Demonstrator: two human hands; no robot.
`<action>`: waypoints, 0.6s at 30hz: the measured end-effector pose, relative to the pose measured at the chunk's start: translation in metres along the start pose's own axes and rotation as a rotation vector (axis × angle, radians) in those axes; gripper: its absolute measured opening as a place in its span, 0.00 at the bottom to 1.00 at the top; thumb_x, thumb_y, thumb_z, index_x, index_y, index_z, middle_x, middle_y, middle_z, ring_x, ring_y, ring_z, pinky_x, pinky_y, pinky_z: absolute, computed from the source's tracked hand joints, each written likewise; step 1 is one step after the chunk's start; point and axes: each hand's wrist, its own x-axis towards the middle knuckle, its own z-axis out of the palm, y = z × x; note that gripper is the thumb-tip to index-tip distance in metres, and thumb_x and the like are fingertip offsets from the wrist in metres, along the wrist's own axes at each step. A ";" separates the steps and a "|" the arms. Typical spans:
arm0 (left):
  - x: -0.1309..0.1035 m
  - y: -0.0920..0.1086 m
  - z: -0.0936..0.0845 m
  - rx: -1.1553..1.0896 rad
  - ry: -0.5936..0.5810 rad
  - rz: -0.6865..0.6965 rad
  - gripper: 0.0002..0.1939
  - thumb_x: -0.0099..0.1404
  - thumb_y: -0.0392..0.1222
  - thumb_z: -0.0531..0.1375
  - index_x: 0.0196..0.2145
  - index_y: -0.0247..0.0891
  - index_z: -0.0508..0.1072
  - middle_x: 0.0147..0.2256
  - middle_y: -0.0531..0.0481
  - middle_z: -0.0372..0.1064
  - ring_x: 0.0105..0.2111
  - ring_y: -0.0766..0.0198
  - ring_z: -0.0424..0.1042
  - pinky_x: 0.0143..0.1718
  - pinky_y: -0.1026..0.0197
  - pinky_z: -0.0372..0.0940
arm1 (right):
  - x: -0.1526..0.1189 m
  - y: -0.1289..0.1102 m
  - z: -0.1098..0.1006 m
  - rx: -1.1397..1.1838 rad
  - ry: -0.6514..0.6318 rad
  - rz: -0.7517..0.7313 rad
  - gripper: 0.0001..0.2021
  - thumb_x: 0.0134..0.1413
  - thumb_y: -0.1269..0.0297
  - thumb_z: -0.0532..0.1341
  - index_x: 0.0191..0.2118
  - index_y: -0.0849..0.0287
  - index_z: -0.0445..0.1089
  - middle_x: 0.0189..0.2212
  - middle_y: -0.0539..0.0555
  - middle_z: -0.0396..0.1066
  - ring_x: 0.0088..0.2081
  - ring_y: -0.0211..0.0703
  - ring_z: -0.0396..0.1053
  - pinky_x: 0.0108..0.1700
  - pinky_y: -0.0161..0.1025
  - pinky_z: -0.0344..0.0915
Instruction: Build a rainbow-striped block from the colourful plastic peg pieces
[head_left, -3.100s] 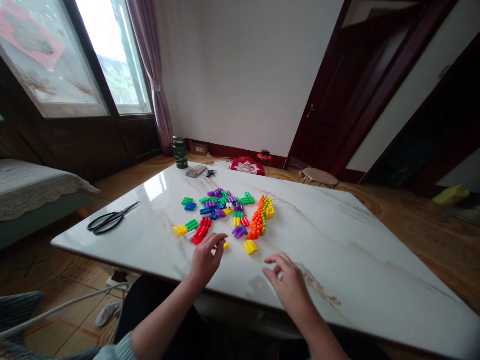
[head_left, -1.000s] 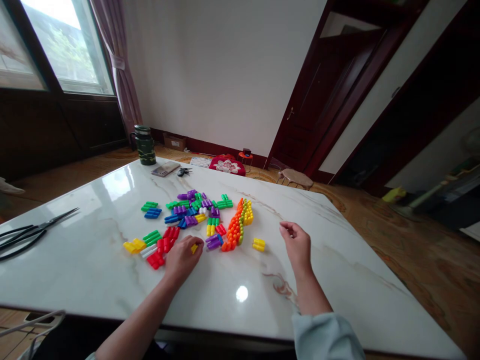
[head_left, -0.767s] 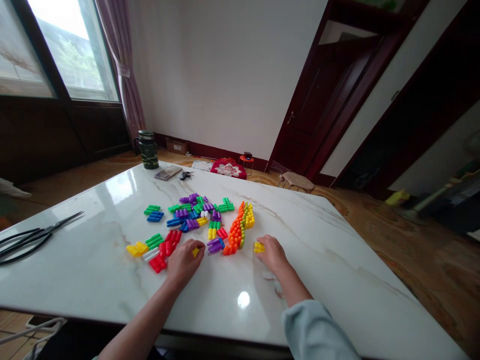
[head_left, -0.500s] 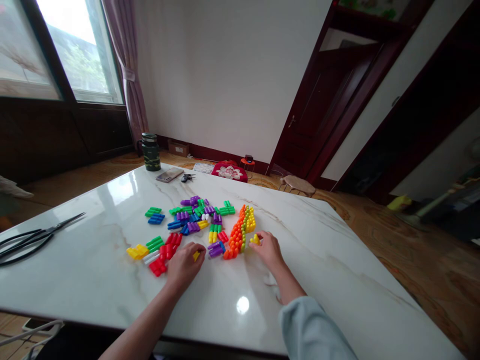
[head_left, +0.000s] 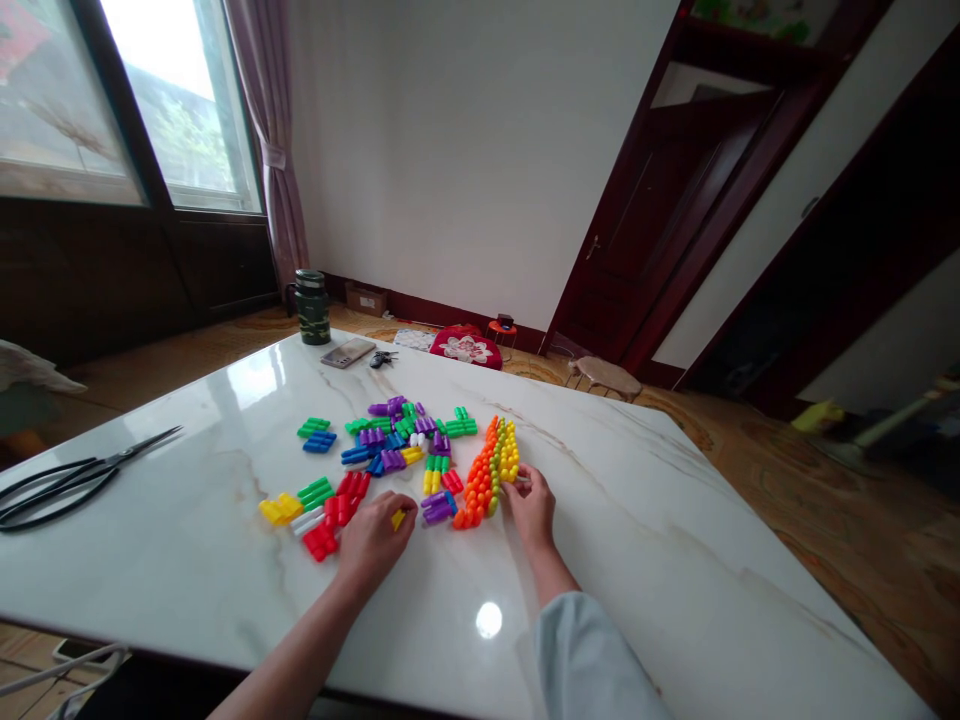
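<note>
My left hand (head_left: 379,535) is closed around a yellow building block (head_left: 398,519), low over the table beside some red blocks (head_left: 321,541). The fingers of my right hand (head_left: 532,503) are closed at the near end of the yellow row (head_left: 509,450), against a yellow block mostly hidden by them. This row lies along an olive-green row (head_left: 494,470) and a wider orange section (head_left: 476,478), all joined with rounded knobs up. Just left of that assembly are purple blocks (head_left: 437,507) and a small red block (head_left: 452,481).
Loose green, blue, purple and white blocks (head_left: 390,435) spread over the marble-patterned table (head_left: 675,560). Black-handled scissors (head_left: 90,475) lie at the left. A camouflage flask (head_left: 312,308), a phone (head_left: 348,352) and keys (head_left: 382,358) occupy the far corner. A stool (head_left: 607,376) stands beyond the table.
My right hand has brought its yellow block up against the yellow row of the assembly, where it was apart before. The left hand keeps its yellow block in nearly the same place. The view has shifted slightly.
</note>
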 end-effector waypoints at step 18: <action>0.002 -0.008 0.005 -0.313 0.197 0.133 0.12 0.63 0.48 0.55 0.31 0.39 0.74 0.31 0.49 0.74 0.33 0.60 0.72 0.35 0.62 0.65 | 0.005 0.004 0.000 -0.069 0.088 0.006 0.14 0.41 0.56 0.64 0.32 0.59 0.66 0.28 0.53 0.70 0.25 0.42 0.67 0.34 0.40 0.66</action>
